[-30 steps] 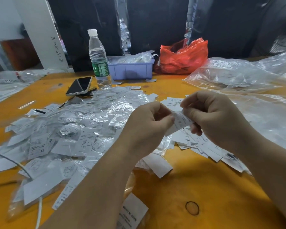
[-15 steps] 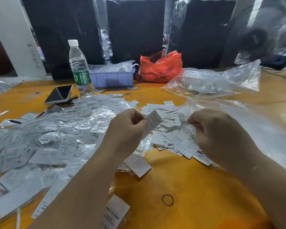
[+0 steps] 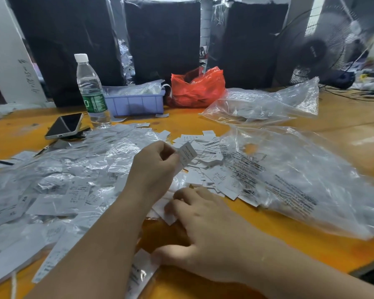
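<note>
A person's left hand [image 3: 153, 171] is raised above an orange wooden table [image 3: 192, 121], thumb and fingertips clamped on a small white rectangular paper label [image 3: 187, 156]. The label is tilted, with fine dark print on its face too small to read. It hangs nearer the viewer than a clear plastic water bottle with a green wrapper [image 3: 91, 89], and to the bottle's right. Lower and nearer again, the right hand [image 3: 205, 231] lies flat with its fingers spread apart, their tips touching white slips on the table and gripping nothing. In front of the bottle lies a heap of labels sealed in clear plastic sleeves [image 3: 73, 182]. To the bottle's right and nearer the viewer lies a loose pile of bare white labels [image 3: 205, 169].
</note>
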`<action>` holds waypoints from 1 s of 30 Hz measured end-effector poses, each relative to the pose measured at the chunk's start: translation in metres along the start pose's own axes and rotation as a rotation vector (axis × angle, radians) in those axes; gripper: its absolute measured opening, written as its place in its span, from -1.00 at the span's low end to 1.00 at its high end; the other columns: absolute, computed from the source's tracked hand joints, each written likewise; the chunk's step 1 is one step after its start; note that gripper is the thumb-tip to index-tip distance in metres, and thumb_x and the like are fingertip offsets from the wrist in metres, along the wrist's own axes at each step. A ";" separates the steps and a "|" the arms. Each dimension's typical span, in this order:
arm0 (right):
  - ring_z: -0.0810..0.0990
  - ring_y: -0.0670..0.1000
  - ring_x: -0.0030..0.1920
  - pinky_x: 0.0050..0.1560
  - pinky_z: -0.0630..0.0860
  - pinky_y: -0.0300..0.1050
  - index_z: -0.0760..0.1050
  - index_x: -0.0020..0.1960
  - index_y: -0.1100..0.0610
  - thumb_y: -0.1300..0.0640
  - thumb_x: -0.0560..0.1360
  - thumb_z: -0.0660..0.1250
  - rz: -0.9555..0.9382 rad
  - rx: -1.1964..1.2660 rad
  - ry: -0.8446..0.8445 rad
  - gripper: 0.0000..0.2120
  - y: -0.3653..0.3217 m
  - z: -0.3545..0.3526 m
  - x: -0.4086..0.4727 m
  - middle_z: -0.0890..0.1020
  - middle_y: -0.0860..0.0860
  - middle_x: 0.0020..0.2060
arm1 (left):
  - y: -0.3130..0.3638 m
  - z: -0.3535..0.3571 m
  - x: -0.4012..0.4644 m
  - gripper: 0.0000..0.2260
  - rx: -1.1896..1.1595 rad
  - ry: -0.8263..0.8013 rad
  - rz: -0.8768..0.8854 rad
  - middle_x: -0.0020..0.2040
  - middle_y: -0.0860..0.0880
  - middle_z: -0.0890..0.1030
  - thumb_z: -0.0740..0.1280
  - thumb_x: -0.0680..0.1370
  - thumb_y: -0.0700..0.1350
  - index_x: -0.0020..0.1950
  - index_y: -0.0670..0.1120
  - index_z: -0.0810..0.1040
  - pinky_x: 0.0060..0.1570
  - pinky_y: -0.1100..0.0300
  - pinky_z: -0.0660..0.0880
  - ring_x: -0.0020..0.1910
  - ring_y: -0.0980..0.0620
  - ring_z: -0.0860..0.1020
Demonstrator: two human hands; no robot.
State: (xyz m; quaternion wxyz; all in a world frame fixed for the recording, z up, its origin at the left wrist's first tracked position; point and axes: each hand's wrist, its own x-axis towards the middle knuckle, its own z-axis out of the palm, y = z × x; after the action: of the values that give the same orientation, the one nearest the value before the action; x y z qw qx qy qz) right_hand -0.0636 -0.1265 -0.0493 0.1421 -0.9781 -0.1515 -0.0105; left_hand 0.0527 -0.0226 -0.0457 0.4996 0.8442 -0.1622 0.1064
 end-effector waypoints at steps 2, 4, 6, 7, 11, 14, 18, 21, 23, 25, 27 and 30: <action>0.23 0.02 0.20 0.31 0.23 0.05 0.33 0.24 -0.05 -0.46 0.42 0.15 0.030 -0.059 0.001 -0.40 -0.004 0.004 0.008 0.34 -0.07 0.14 | 0.000 0.000 0.000 -0.90 0.012 0.010 0.013 -0.20 0.09 0.62 0.32 0.53 -0.12 -0.18 0.01 0.55 -0.37 0.30 0.39 -0.21 0.10 0.55; 0.24 0.03 0.21 0.30 0.24 0.07 0.32 0.25 -0.05 -0.47 0.40 0.15 0.057 -0.070 0.014 -0.38 -0.005 0.006 0.014 0.34 -0.05 0.14 | 0.000 0.000 0.001 -0.90 0.027 0.021 0.028 -0.20 0.11 0.61 0.32 0.53 -0.11 -0.19 0.01 0.55 -0.38 0.33 0.38 -0.20 0.12 0.55; 0.23 0.04 0.21 0.28 0.23 0.07 0.31 0.26 -0.05 -0.48 0.40 0.15 0.066 -0.064 0.017 -0.37 -0.005 0.008 0.018 0.34 -0.04 0.15 | 0.001 -0.001 0.002 -0.90 0.029 0.034 0.044 -0.22 0.11 0.61 0.33 0.53 -0.12 -0.19 0.00 0.56 -0.40 0.41 0.38 -0.20 0.14 0.55; 0.23 0.05 0.21 0.27 0.23 0.07 0.30 0.27 -0.05 -0.48 0.40 0.14 0.072 -0.060 0.011 -0.36 -0.005 0.009 0.020 0.33 -0.04 0.16 | 0.002 -0.001 0.002 -0.90 0.026 0.040 0.049 -0.23 0.10 0.61 0.32 0.53 -0.13 -0.19 0.00 0.56 -0.39 0.43 0.38 -0.21 0.14 0.54; 0.21 0.05 0.23 0.29 0.20 0.09 0.27 0.30 -0.05 -0.46 0.42 0.11 0.096 -0.051 -0.013 -0.37 -0.006 0.006 0.025 0.31 -0.03 0.21 | 0.004 -0.004 0.005 -0.90 0.004 0.079 0.070 -0.25 0.10 0.59 0.33 0.53 -0.13 -0.19 -0.01 0.56 -0.38 0.45 0.37 -0.23 0.15 0.53; 0.19 0.05 0.26 0.33 0.16 0.12 0.30 0.26 -0.06 -0.47 0.44 0.07 0.109 -0.010 -0.014 -0.39 -0.006 0.006 0.026 0.31 -0.03 0.24 | 0.007 -0.006 0.006 -0.90 -0.007 0.098 0.096 -0.25 0.09 0.59 0.32 0.54 -0.12 -0.18 -0.01 0.57 -0.39 0.43 0.38 -0.23 0.14 0.53; 0.20 0.07 0.22 0.36 0.13 0.20 0.28 0.17 -0.04 -0.48 0.40 0.09 0.106 -0.039 0.003 -0.41 -0.010 0.011 0.024 0.30 -0.02 0.14 | 0.014 -0.004 0.008 -0.89 -0.008 0.078 0.103 -0.25 0.07 0.59 0.32 0.54 -0.13 -0.18 -0.03 0.57 -0.40 0.43 0.36 -0.25 0.13 0.52; 0.18 0.09 0.31 0.42 0.07 0.22 0.24 0.33 -0.05 -0.43 0.44 0.06 0.147 -0.054 0.025 -0.38 -0.009 0.015 0.029 0.30 -0.02 0.23 | 0.023 -0.002 0.010 -0.90 -0.006 0.068 0.138 -0.28 0.09 0.56 0.32 0.53 -0.14 -0.18 -0.03 0.56 -0.46 0.44 0.34 -0.32 0.16 0.49; 0.15 0.10 0.39 0.45 0.03 0.22 0.18 0.42 -0.06 -0.39 0.48 0.04 0.177 -0.068 0.044 -0.37 -0.006 0.016 0.034 0.27 -0.01 0.32 | 0.030 -0.001 0.011 -0.90 -0.002 0.064 0.170 -0.31 0.12 0.54 0.33 0.52 -0.13 -0.20 -0.02 0.56 -0.48 0.43 0.33 -0.36 0.17 0.48; 0.14 0.12 0.41 0.46 0.01 0.20 0.17 0.44 -0.05 -0.35 0.50 0.02 0.199 -0.077 0.075 -0.40 -0.003 0.018 0.039 0.27 0.00 0.36 | 0.034 0.002 0.010 -0.90 0.001 0.062 0.184 -0.34 0.13 0.54 0.33 0.51 -0.12 -0.21 -0.01 0.56 -0.46 0.43 0.33 -0.37 0.21 0.48; 0.20 0.13 0.35 0.41 0.11 0.15 0.20 0.42 -0.03 -0.30 0.53 0.03 0.209 -0.109 0.120 -0.44 -0.001 0.018 0.044 0.31 0.02 0.32 | 0.036 0.006 0.009 -0.90 0.016 0.050 0.177 -0.33 0.13 0.55 0.34 0.51 -0.11 -0.21 -0.01 0.56 -0.42 0.42 0.34 -0.36 0.21 0.48; 0.24 0.12 0.25 0.30 0.21 0.10 0.25 0.40 0.02 -0.19 0.56 0.05 0.214 -0.150 0.190 -0.51 0.002 0.016 0.050 0.36 0.02 0.26 | 0.039 0.012 0.011 -0.91 -0.002 0.023 0.133 -0.29 0.11 0.58 0.34 0.51 -0.10 -0.20 -0.01 0.56 -0.41 0.40 0.37 -0.31 0.20 0.51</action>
State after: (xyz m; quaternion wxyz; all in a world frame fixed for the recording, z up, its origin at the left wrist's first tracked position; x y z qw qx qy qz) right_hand -0.0161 -0.1091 -0.0623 0.0826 -0.9911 -0.0313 -0.0992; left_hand 0.0478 -0.0526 -0.0160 0.4940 0.8299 -0.2124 0.1488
